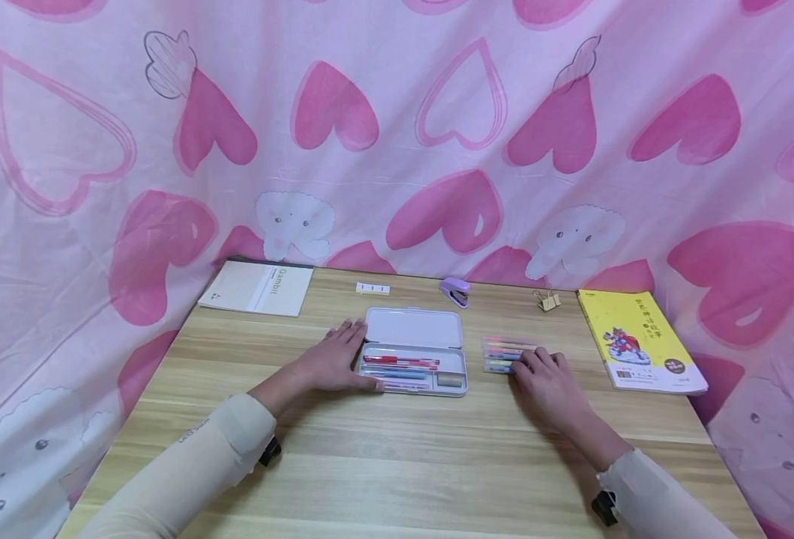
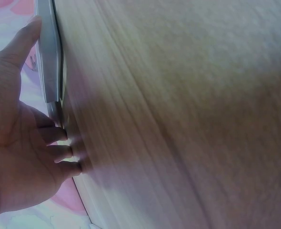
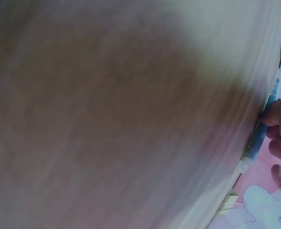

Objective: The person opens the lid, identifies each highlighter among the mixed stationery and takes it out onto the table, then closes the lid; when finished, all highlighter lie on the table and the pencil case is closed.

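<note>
An open white pencil case [image 1: 413, 329] lies on the table, its lid tipped back. Inside are a red pen [image 1: 397, 361], several other pens and a grey block [image 1: 449, 379]. My left hand [image 1: 332, 359] rests against the case's left side with fingers extended; in the left wrist view its thumb [image 2: 28, 36] touches the case's front edge [image 2: 49, 57]. To the right of the case, several coloured highlighters [image 1: 501, 348] lie in a row. My right hand [image 1: 550, 385] pinches the nearest, a blue highlighter [image 3: 258, 138] with clear ends, at the table surface.
Along the back are a notebook [image 1: 258, 288], a small white strip [image 1: 373, 288], a purple stapler [image 1: 455, 290] and a gold binder clip [image 1: 547, 301]. A yellow book [image 1: 640, 337] lies at the right. The heart-patterned curtain [image 1: 397, 150] hangs around the table [image 1: 437, 464].
</note>
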{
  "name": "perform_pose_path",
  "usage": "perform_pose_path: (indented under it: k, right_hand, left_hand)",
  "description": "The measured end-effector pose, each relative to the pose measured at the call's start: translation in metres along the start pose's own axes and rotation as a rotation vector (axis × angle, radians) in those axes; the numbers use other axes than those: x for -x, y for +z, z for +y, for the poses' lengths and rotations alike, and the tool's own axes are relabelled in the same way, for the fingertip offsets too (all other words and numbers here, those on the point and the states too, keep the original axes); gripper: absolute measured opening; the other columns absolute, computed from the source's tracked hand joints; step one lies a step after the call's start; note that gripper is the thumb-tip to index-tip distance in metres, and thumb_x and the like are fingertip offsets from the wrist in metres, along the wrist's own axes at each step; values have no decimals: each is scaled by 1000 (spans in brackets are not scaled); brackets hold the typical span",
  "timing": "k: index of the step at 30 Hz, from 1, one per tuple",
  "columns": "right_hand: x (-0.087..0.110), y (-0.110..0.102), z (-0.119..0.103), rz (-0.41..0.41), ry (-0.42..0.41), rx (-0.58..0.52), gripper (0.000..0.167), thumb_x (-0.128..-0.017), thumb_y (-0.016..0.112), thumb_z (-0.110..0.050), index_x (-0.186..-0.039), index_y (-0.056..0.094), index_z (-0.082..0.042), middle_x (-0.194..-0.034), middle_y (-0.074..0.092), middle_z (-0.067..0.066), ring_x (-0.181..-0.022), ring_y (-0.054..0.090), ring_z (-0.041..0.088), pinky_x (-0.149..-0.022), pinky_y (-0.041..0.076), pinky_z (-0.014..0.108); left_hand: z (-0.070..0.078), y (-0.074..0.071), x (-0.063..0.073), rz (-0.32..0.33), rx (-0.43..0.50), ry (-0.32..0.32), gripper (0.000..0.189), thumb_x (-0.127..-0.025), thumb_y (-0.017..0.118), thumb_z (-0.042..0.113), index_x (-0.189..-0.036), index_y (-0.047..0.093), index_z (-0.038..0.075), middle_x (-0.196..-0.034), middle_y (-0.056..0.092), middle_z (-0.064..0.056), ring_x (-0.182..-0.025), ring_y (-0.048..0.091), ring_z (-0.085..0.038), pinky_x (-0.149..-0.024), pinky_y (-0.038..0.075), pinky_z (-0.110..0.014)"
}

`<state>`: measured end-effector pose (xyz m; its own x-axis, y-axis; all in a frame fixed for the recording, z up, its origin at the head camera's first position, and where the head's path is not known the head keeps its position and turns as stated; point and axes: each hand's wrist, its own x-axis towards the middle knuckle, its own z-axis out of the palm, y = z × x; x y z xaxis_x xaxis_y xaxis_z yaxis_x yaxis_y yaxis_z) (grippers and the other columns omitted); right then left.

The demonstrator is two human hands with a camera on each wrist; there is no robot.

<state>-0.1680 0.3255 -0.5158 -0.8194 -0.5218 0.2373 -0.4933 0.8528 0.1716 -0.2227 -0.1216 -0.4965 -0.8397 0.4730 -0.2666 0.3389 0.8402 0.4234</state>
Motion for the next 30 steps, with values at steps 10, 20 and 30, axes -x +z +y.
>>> perform_pose_path:
  k: [10, 20, 30]
  right_hand:
    - [0, 2, 2, 8, 0, -15, 31, -94, 89, -17, -121, 79, -7, -120, 74, 14, -109, 61, 33, -91, 53, 53]
    - [1, 0, 1, 43, 5, -25, 30, -91, 91, -11, -118, 80, -7, -117, 74, 14, -107, 60, 33, -88, 52, 52]
    - [1, -2, 0, 53, 7, -35, 24, -95, 88, -14, -117, 79, -7, -113, 73, 13, -105, 60, 33, -87, 51, 50]
  left_hand:
    - [0, -1, 1, -12, 15, -6, 137, -86, 75, 83, -178, 10, 4, -188, 9, -14, -175, 4, -38, -142, 12, -57]
    - [1, -1, 1, -11, 7, -6, 137, -86, 75, 83, -178, 10, 5, -188, 9, -13, -176, 4, -38, -143, 11, -57]
    - [2, -1, 1, -9, 9, -6, 136, -86, 75, 83, -178, 11, 5, -188, 9, -13, -176, 3, -37, -143, 11, -57]
